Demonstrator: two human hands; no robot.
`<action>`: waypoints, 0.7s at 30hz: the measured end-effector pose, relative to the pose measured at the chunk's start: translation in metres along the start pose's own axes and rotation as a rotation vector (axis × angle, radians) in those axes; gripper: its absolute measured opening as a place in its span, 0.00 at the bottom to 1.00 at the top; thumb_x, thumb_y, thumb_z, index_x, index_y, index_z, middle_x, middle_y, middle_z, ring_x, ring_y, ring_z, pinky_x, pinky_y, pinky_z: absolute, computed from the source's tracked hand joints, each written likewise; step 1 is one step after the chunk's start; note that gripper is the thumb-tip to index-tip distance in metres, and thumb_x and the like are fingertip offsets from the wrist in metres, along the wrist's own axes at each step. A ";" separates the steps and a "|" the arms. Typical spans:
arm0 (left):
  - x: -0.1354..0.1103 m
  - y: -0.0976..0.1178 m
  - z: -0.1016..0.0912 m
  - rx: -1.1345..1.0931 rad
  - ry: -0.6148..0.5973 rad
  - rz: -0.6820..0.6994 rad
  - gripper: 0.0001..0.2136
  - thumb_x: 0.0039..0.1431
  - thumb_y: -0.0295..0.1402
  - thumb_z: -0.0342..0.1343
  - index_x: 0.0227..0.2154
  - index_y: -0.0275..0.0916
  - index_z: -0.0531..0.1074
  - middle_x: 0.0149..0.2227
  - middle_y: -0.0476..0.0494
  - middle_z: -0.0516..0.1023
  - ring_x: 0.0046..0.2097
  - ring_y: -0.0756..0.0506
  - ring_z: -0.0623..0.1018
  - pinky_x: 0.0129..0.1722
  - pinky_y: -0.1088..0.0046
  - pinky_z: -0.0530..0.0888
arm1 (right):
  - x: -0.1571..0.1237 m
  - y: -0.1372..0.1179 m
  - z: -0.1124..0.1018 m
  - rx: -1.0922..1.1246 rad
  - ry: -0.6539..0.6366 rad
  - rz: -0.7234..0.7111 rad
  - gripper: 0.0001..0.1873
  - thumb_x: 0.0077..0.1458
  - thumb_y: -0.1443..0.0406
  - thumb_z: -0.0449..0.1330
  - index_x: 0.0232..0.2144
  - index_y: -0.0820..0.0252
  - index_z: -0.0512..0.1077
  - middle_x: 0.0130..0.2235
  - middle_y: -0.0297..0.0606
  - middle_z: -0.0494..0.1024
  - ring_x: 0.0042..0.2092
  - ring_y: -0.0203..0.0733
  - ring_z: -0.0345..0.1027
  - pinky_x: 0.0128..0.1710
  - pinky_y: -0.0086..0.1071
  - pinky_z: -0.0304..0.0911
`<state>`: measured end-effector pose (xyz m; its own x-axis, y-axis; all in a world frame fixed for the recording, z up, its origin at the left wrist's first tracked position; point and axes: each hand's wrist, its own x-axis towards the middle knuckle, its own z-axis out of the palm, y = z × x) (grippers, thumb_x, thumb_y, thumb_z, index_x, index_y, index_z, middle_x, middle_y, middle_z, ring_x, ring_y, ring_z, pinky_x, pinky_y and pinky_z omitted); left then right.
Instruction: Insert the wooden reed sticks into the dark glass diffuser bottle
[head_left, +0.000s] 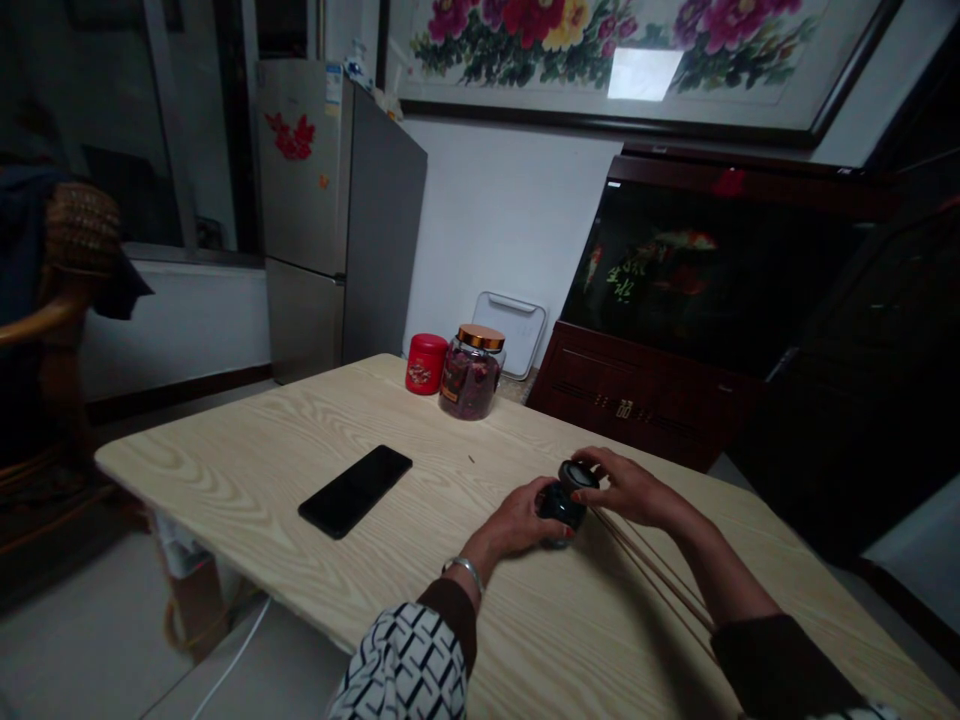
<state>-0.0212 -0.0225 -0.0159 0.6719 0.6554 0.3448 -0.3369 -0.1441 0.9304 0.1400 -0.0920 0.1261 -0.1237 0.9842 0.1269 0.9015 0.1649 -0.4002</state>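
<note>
At 3 o'clock from flat black smartphone point(355, 490), small dark round jar point(559, 508) rests on pale wood-grain table point(247, 450); left hand point(521, 520) clasps its body, right hand point(630, 488) pinches its grey round lid point(578, 474); probably light, rigid, slick; hold body sides, lid rim.

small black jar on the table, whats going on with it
A person has both hands on a small black jar at a wooden table. The left hand grips its body and the right hand holds the lid at its top. Thin sticks lie by the right forearm. A phone lies flat to the left; a red tin and a glass jar stand further back.
</note>
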 end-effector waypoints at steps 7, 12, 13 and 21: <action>-0.001 0.002 0.000 0.011 0.003 0.011 0.32 0.39 0.27 0.69 0.52 0.36 0.69 0.44 0.42 0.76 0.44 0.43 0.74 0.44 0.69 0.69 | 0.006 -0.011 -0.009 -0.127 -0.077 0.003 0.24 0.45 0.63 0.64 0.47 0.59 0.71 0.46 0.44 0.77 0.43 0.46 0.71 0.45 0.37 0.65; 0.000 0.000 0.000 0.054 0.015 0.000 0.32 0.39 0.28 0.69 0.52 0.37 0.69 0.43 0.41 0.76 0.44 0.43 0.75 0.44 0.67 0.70 | 0.006 -0.004 -0.012 -0.004 -0.139 -0.064 0.33 0.41 0.70 0.61 0.53 0.55 0.69 0.54 0.42 0.74 0.50 0.47 0.70 0.52 0.40 0.63; 0.000 -0.001 0.000 0.055 0.018 0.001 0.32 0.39 0.28 0.69 0.52 0.37 0.69 0.43 0.41 0.76 0.44 0.43 0.75 0.45 0.66 0.70 | 0.007 -0.003 -0.012 0.004 -0.152 -0.079 0.33 0.41 0.71 0.60 0.54 0.55 0.69 0.54 0.42 0.74 0.51 0.47 0.69 0.53 0.41 0.62; 0.002 -0.005 -0.001 0.018 -0.003 -0.003 0.31 0.39 0.28 0.69 0.51 0.36 0.70 0.42 0.42 0.76 0.44 0.43 0.75 0.46 0.65 0.70 | 0.012 -0.012 -0.016 -0.077 -0.210 -0.169 0.30 0.43 0.72 0.58 0.52 0.56 0.70 0.52 0.42 0.75 0.52 0.47 0.68 0.53 0.39 0.61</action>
<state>-0.0191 -0.0195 -0.0205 0.6749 0.6539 0.3420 -0.3225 -0.1555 0.9337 0.1341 -0.0830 0.1472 -0.3513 0.9362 -0.0076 0.8884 0.3308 -0.3183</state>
